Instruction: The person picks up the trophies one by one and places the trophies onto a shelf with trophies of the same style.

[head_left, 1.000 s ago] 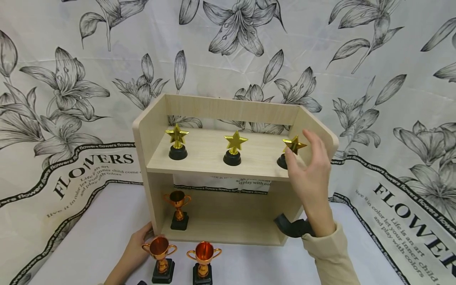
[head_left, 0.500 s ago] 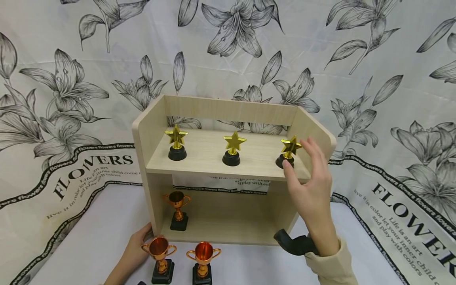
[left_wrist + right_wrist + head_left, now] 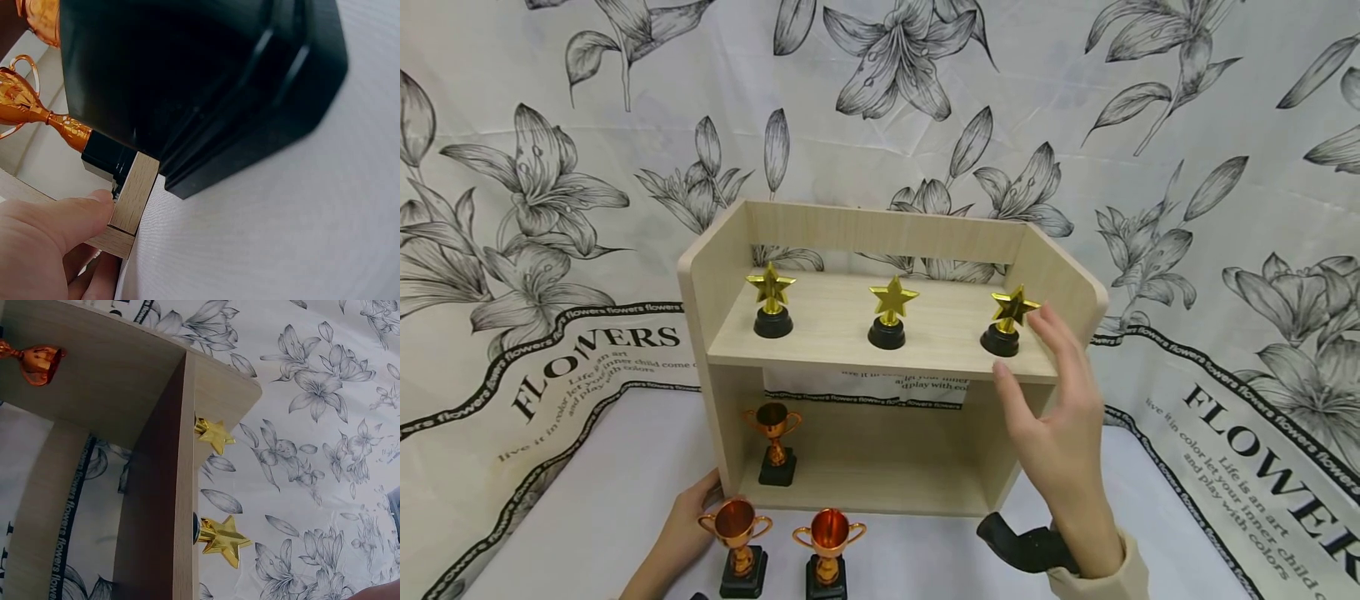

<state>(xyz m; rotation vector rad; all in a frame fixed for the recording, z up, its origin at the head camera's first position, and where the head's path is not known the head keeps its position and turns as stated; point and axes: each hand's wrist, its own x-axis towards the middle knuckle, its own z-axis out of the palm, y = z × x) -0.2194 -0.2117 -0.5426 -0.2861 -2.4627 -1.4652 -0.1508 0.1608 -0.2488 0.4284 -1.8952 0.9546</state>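
Three shiny gold star trophies (image 3: 892,302) on round black bases stood upright in a row on the upper board of a pale wooden two-tier shelf (image 3: 880,227). From where I stood, the person's right hand (image 3: 1060,417) was raised just beside the right-end star trophy (image 3: 1012,307), thumb and fingers spread well apart and holding nothing. The thumb tip pointed at the board's front edge, below the base; a fingertip overlapped the star's outer point, though I could not tell whether they touched. A curved black strap (image 3: 1030,542) hung at that wrist, next to a beige sleeve (image 3: 1108,575).

The person's left hand (image 3: 688,510) was low at the shelf's front left corner, gripping the side panel between the thumb on the inner face and the fingers on the outer. Inside the lower compartment, near that thumb, stood a two-handled copper-coloured cup trophy (image 3: 777,427) on a square black base. Two matching copper cups (image 3: 830,533) stood upright on the white tabletop (image 3: 925,558) in front of the shelf, well apart from each other, the left one near the left hand. Behind everything hung a white cloth printed with black line-drawn lilies (image 3: 895,58).
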